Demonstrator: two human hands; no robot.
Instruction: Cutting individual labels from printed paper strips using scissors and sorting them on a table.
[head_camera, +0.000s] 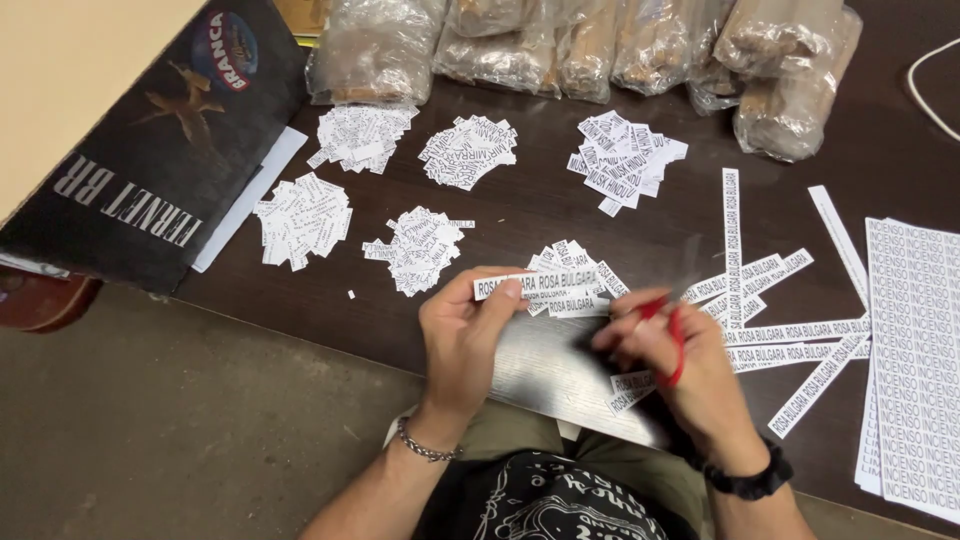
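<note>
Two hands cut a paper strip at the near edge of a dark table

The left hand (462, 335) pinches a white strip (535, 284) with black print, thumb on top, closed tight on its left end. The strip lies flat, its long way going left to right, just above the table (540, 205). The right hand (672, 362) is closed around red scissors (674, 340) at the strip's right end; the blades are hard to see. Small heaps of cut labels (460, 152) lie farther off. More long strips (790, 330) fan out on the right, and bags (520, 40) sit along the far side
</note>
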